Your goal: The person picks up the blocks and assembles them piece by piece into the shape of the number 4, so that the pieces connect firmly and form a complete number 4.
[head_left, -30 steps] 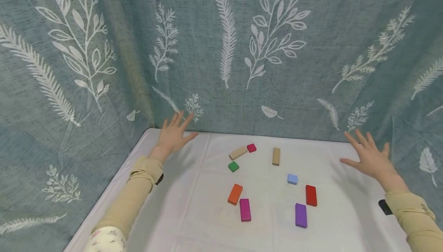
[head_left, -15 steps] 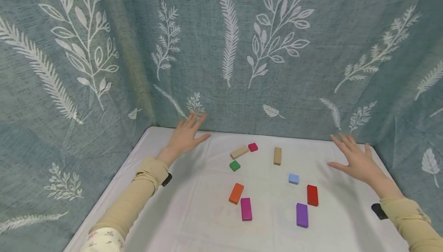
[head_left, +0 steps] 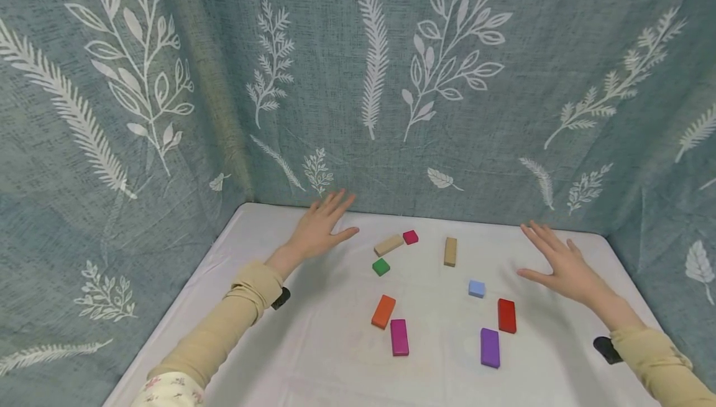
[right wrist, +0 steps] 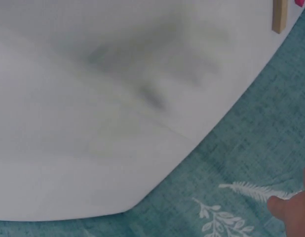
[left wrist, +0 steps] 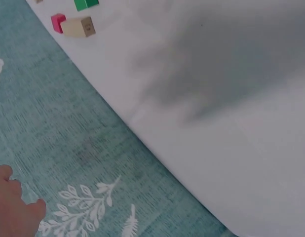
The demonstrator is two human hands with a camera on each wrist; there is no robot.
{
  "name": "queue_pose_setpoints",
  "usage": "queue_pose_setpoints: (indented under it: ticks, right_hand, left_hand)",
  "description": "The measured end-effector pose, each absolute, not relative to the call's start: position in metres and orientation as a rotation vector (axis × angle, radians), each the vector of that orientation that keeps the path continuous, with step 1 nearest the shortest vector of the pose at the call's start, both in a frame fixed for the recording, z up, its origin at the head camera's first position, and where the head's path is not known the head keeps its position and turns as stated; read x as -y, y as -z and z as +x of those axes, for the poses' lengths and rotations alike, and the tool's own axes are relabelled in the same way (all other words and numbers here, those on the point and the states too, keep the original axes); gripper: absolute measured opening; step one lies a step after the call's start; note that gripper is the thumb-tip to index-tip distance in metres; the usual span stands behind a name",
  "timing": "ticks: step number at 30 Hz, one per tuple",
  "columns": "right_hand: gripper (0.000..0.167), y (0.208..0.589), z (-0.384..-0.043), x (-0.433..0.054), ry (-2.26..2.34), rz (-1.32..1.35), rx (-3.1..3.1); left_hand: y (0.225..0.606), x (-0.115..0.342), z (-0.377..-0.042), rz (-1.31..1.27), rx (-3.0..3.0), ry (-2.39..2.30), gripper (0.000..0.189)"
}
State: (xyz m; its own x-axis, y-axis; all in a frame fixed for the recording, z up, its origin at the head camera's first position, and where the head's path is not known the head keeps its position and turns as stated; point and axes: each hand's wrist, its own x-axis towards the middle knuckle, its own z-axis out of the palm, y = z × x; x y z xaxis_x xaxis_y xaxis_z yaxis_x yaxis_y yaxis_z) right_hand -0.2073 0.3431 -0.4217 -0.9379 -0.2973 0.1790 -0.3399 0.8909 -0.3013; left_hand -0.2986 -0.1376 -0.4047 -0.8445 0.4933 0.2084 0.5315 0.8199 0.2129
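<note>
Head view: left hand [head_left: 313, 232] far left, fingers spread, empty, over white cloth [head_left: 335, 363]; 1 beige wooden oblong block [head_left: 388, 245] to its right. Right hand [head_left: 566, 269] at right, fingers extended, empty; 1 light-blue cuboid block [head_left: 477, 289] nearer, leftward. Left wrist view: beige block beside 1 crimson cuboid block [left wrist: 58, 22]. Right wrist view: right hand partly shown.

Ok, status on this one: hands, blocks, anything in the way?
Left hand, right hand: both empty, raised above white tabletop. Nine blocks scattered on it, untouched. No obstacle seen between hands and blocks.
</note>
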Motion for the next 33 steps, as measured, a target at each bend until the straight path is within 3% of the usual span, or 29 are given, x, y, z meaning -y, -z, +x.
queue_pose_setpoints:
  ticks: [33]
  right_hand:
    - [0.075,0.433,-0.19,-0.292,-0.617,0.845,2.849]
  left_hand:
    - [0.419,0.083,-0.26,-1.204,2.863,0.56,0.068]
